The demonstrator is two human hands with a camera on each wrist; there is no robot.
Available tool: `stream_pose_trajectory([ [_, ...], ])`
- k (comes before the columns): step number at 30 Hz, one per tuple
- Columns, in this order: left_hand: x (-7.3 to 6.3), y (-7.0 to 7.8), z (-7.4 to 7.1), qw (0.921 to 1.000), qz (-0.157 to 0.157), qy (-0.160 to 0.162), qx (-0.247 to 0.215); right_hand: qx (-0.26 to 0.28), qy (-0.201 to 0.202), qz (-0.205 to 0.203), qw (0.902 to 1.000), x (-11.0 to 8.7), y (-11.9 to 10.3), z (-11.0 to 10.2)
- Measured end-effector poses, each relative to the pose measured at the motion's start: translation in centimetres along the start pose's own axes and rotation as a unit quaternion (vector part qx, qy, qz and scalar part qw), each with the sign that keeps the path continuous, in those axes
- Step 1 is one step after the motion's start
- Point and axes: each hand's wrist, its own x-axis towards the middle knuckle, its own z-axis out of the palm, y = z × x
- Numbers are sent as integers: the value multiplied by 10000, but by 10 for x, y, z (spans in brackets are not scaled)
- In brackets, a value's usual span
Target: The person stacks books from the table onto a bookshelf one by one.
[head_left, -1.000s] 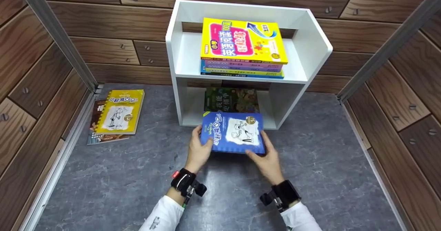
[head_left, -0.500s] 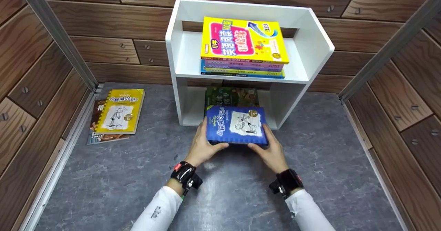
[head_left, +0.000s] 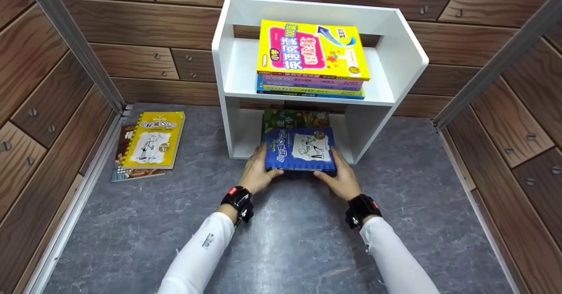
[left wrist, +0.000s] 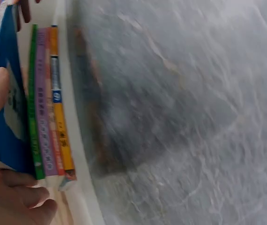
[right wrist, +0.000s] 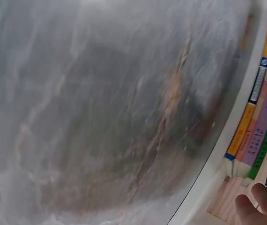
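Observation:
A blue comic book [head_left: 298, 150] is at the front opening of the white bookshelf's lower level, its cover facing up. My left hand [head_left: 258, 169] grips its left end, thumb along the near edge and fingers at the side. At the right end my right hand [head_left: 343, 176] holds it the same way. Beneath and behind it lies a stack topped by a dark green book [head_left: 296, 118]. In the left wrist view, the stack's green, purple [left wrist: 44, 103], pink and orange [left wrist: 61, 112] spines show close beside the blue book [left wrist: 14, 136].
The white bookshelf [head_left: 309, 100] stands against the wood-patterned wall. A stack under a yellow-and-pink book [head_left: 314, 50] fills the middle of its upper level. On the grey floor [head_left: 290, 241] at left, a yellow book [head_left: 153, 140] lies on a brown one [head_left: 120, 162].
Both hands have carried the blue book forward, away from the body, to the lower shelf opening, so it covers more of the green book. My left thumb has shifted from its cover to the near edge.

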Motion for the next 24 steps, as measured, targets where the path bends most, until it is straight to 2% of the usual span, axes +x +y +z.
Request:
stream_pose_trajectory([
  [3, 18, -25, 11, 9988, 193, 97, 449, -130, -146, 28, 9998, 6, 0, -1],
  [7, 35, -41, 15, 9950, 466, 80, 874, -257, -126, 21, 9996, 11, -1, -2],
  [10, 40, -44, 13, 9930, 608, 49, 1015, -371, -141, 32, 9992, 15, -1, -1],
  [11, 37, -36, 9, 9927, 608, 21, 1043, -411, -172, 62, 9990, 17, -1, -2],
  [14, 39, -36, 8, 9902, 739, 82, 1185, -458, -255, 132, 9985, 20, -1, -3],
  [17, 42, -40, 9, 9855, 865, 214, 1441, -384, -205, 187, 9989, 22, -2, -5],
  [18, 46, -49, 13, 9833, 918, 267, 1548, -360, -167, 186, 9990, 23, -2, -5],
  [20, 45, -50, 13, 9815, 918, 284, 1658, -359, -78, 200, 9991, 22, -3, -5],
  [24, 43, -54, 13, 9810, 774, 67, 1780, -489, -56, 183, 9986, 21, -3, -1],
])
